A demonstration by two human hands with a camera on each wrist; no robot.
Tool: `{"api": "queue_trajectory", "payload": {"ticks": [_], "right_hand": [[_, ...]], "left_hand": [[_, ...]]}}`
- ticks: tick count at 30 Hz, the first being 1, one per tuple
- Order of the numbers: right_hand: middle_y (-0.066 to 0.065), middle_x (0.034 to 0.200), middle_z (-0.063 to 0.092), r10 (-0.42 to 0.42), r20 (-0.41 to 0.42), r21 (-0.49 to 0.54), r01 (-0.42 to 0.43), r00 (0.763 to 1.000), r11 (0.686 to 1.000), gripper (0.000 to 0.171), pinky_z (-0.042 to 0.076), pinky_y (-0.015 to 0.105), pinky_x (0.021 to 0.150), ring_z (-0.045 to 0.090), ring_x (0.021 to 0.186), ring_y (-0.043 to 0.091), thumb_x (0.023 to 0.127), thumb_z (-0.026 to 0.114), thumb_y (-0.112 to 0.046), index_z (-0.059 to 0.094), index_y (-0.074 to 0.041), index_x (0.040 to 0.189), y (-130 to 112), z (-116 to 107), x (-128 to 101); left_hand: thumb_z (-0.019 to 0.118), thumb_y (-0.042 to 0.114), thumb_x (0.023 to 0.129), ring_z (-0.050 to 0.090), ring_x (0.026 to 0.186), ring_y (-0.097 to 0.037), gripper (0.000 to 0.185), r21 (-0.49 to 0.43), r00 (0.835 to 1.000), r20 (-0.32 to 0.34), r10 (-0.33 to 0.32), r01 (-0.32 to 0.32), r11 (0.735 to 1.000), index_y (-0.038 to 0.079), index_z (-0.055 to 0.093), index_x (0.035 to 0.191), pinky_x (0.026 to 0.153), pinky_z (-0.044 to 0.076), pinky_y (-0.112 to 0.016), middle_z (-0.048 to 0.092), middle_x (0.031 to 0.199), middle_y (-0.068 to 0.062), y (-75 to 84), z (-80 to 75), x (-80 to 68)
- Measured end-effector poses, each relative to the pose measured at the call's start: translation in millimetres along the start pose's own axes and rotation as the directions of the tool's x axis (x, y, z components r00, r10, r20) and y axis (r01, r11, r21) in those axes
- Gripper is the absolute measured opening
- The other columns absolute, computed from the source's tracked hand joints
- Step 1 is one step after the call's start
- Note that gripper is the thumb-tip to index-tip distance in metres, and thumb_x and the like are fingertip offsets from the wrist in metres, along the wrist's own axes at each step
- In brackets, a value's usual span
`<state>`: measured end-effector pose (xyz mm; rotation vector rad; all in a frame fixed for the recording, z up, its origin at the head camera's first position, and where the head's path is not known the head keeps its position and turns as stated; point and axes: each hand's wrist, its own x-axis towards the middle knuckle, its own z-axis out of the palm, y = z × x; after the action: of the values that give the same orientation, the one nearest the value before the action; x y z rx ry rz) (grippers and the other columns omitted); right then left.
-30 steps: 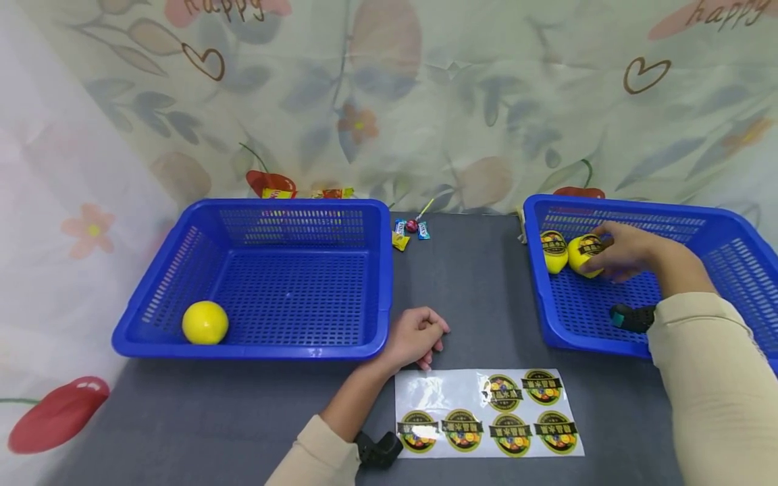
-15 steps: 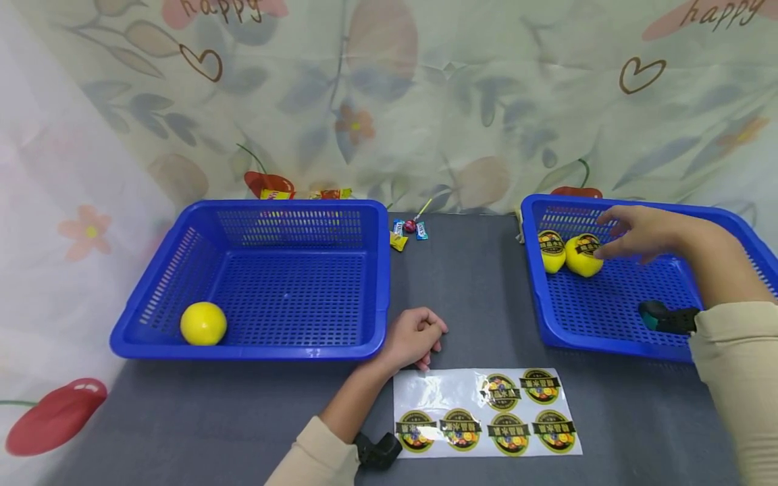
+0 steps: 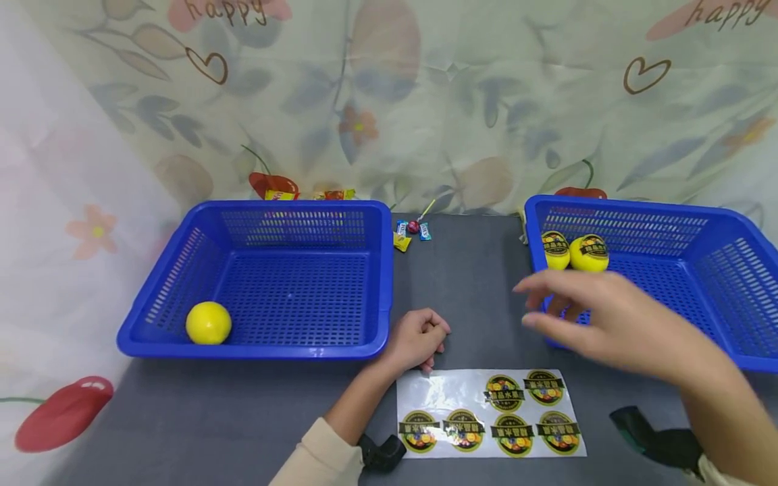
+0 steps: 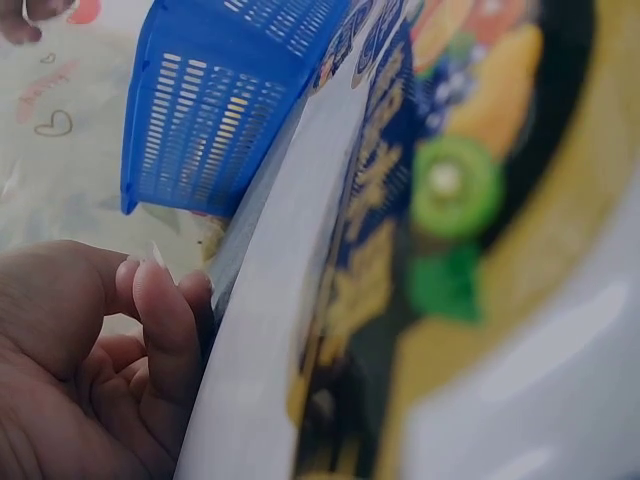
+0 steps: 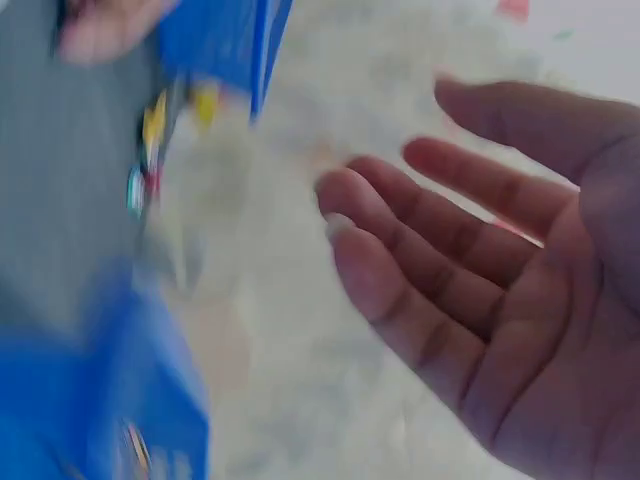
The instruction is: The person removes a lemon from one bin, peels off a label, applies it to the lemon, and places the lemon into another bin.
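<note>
My right hand (image 3: 608,324) is in the air over the near left corner of the right blue basket (image 3: 638,204); its fingers are spread and hold nothing. Two lemon-like yellow fruits with black round labels, one (image 3: 556,253) against the side wall and one (image 3: 589,255) beside it, lie in that basket. Loosely curled, my left hand (image 3: 416,339) rests on the table by the left blue basket (image 3: 255,352), holding nothing. In front of it lies a glossy white sticker sheet (image 3: 440,386) with several round fruit stickers. A plain yellow fruit (image 3: 209,323) sits in the left basket's near left corner.
Small wrapped candies (image 3: 424,231) and a lollipop (image 3: 413,227) lie at the back between the baskets. More yellow packets (image 3: 279,195) show behind the left basket. A patterned curtain (image 3: 450,135) closes off the back of the grey table (image 3: 468,283).
My right hand has let go of the labelled fruit and come out of the right basket, toward me and to the left. The left hand has stayed in place.
</note>
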<state>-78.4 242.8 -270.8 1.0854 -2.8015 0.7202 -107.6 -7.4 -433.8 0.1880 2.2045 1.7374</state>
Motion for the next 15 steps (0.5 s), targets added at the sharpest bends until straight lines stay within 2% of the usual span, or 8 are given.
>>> {"api": "queue_trajectory", "payload": {"ticks": [2, 4, 6, 8, 10, 12, 13, 15], "right_hand": [[-0.019, 0.093, 0.063, -0.028, 0.095, 0.061, 0.022, 0.995, 0.998, 0.027, 0.051, 0.024, 0.06, 0.058, 0.075, -0.003, 0.09, 0.077, -0.02, 0.068, -0.022, 0.116, -10, 20, -7], [-0.019, 0.092, 0.063, 0.013, 0.225, 0.085, -0.033, 0.974, 0.996, 0.023, 0.05, 0.025, 0.06, 0.055, 0.073, -0.004, 0.091, 0.076, -0.026, 0.068, -0.022, 0.113, -10, 42, -11], [-0.018, 0.085, 0.06, 0.102, 0.338, 0.041, -0.122, 0.936, 0.992, 0.023, 0.046, 0.027, 0.057, 0.052, 0.068, -0.001, 0.088, 0.078, -0.031, 0.069, -0.022, 0.107, -3, 63, -14], [-0.014, 0.08, 0.057, 0.204, 0.407, -0.021, -0.214, 0.891, 0.977, 0.026, 0.043, 0.029, 0.056, 0.049, 0.065, 0.004, 0.082, 0.083, -0.03, 0.066, -0.02, 0.1, 7, 82, -17], [-0.009, 0.074, 0.052, 0.299, 0.437, -0.077, -0.296, 0.848, 0.952, 0.033, 0.038, 0.031, 0.055, 0.045, 0.063, 0.009, 0.077, 0.088, -0.029, 0.061, -0.018, 0.094, 16, 96, -21], [-0.006, 0.071, 0.047, 0.363, 0.448, -0.096, -0.36, 0.817, 0.928, 0.04, 0.034, 0.032, 0.054, 0.042, 0.061, 0.012, 0.073, 0.09, -0.027, 0.055, -0.018, 0.089, 22, 104, -25], [-0.005, 0.069, 0.045, 0.384, 0.451, -0.09, -0.387, 0.806, 0.917, 0.043, 0.032, 0.032, 0.054, 0.041, 0.06, 0.013, 0.072, 0.091, -0.026, 0.052, -0.018, 0.088, 24, 107, -25], [-0.003, 0.067, 0.042, 0.404, 0.449, -0.071, -0.419, 0.797, 0.905, 0.045, 0.029, 0.031, 0.053, 0.039, 0.059, 0.013, 0.072, 0.091, -0.026, 0.049, -0.018, 0.086, 27, 109, -25]], "left_hand": [[0.053, 0.003, 0.095, 0.046, 0.039, -0.011, 0.015, 0.002, 1.0, -0.001, 0.0, 0.0, 1.0, 0.0, 0.067, 0.095, 0.038, 0.044, -0.025, 0.06, 0.065, -0.006, 0.4, 0.5, -0.4], [0.053, 0.003, 0.095, 0.046, 0.039, -0.011, 0.014, 0.003, 1.0, -0.006, 0.0, 0.0, 1.0, 0.0, 0.067, 0.094, 0.038, 0.044, -0.025, 0.06, 0.064, -0.006, 0.7, 1.1, -0.1], [0.053, 0.003, 0.094, 0.046, 0.039, -0.011, 0.014, 0.005, 1.0, -0.011, -0.005, 0.005, 1.0, 0.001, 0.067, 0.094, 0.037, 0.044, -0.025, 0.06, 0.064, -0.006, 1.0, 1.7, 0.2], [0.053, 0.003, 0.094, 0.047, 0.039, -0.011, 0.014, 0.006, 1.0, -0.012, -0.006, 0.006, 1.0, 0.001, 0.067, 0.094, 0.037, 0.045, -0.025, 0.06, 0.064, -0.006, 1.1, 2.5, 0.8], [0.053, 0.003, 0.095, 0.047, 0.039, -0.011, 0.015, 0.008, 1.0, -0.009, -0.006, 0.006, 1.0, 0.001, 0.067, 0.094, 0.038, 0.046, -0.025, 0.06, 0.064, -0.006, 1.1, 3.1, 1.2], [0.052, 0.003, 0.095, 0.047, 0.039, -0.011, 0.015, 0.017, 1.0, -0.007, -0.005, 0.005, 1.0, 0.001, 0.067, 0.094, 0.038, 0.046, -0.026, 0.06, 0.064, -0.006, 1.3, 3.4, 0.9], [0.052, 0.003, 0.094, 0.048, 0.039, -0.011, 0.015, 0.024, 1.0, -0.007, -0.004, 0.005, 1.0, 0.001, 0.067, 0.094, 0.038, 0.046, -0.026, 0.06, 0.064, -0.006, 1.5, 3.4, 0.5], [0.053, 0.004, 0.094, 0.048, 0.039, -0.011, 0.014, 0.046, 1.0, -0.012, 0.0, 0.001, 0.999, 0.002, 0.067, 0.093, 0.038, 0.046, -0.026, 0.059, 0.063, -0.004, 2.1, 3.4, -0.4]]}}
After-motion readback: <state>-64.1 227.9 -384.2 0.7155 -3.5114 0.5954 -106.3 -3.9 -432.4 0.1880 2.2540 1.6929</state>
